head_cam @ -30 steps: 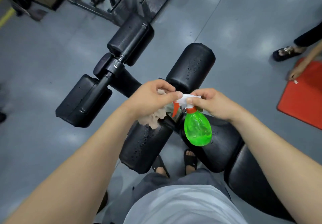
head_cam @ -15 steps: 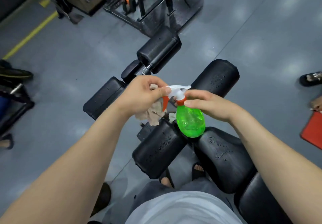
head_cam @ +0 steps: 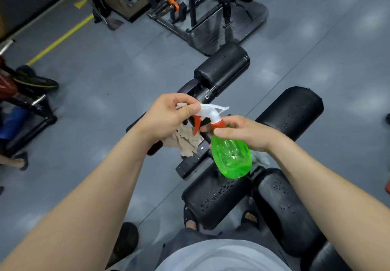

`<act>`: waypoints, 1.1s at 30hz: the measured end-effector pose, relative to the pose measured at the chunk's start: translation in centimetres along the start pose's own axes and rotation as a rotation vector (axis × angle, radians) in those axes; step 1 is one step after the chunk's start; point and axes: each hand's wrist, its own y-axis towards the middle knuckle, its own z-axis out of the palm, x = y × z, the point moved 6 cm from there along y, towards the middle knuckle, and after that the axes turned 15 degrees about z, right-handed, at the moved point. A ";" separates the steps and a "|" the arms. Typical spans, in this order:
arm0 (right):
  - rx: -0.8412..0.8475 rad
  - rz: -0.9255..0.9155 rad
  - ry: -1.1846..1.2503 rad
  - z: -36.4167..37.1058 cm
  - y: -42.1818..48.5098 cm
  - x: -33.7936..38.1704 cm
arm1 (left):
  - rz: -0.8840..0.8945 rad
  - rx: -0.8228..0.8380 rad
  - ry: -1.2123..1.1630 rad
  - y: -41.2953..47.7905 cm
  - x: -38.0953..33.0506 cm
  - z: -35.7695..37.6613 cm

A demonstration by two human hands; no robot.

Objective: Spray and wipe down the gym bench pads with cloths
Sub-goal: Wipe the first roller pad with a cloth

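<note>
step: adjusting nozzle, I guess | left hand [head_cam: 168, 116] pinches tip of bottle [head_cam: 231, 156], cloth [head_cam: 183, 142] tucked in | right hand [head_cam: 247, 133] grips its neck | next: probably wipe wet lower-centre pad [head_cam: 215, 199]

No words, numbers or brands can be read. The only marking is a yellow line [head_cam: 61, 40] painted on the floor [head_cam: 109, 74].

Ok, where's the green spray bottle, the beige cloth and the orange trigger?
green spray bottle [head_cam: 231, 156]: head view, middle of its green body.
beige cloth [head_cam: 183, 142]: head view, the crumpled part hanging down.
orange trigger [head_cam: 197, 123]: head view, middle of the lever.
</note>
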 end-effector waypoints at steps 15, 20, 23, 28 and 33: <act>-0.250 0.174 0.104 8.5 6.8 3.6 | -0.225 -0.094 0.158 -1.4 12.6 -17.4; -0.332 0.276 0.099 11.3 8.1 3.5 | -0.256 -0.032 0.290 -1.9 17.2 -20.2; -0.381 0.352 0.000 12.9 8.6 3.5 | -0.268 0.084 0.389 -2.7 19.9 -19.3; -0.465 0.459 -0.013 14.4 8.2 3.2 | -0.241 0.196 0.385 -4.3 21.9 -16.1; -0.461 0.490 -0.027 15.4 7.4 3.1 | -0.238 0.193 0.350 -4.8 22.4 -15.0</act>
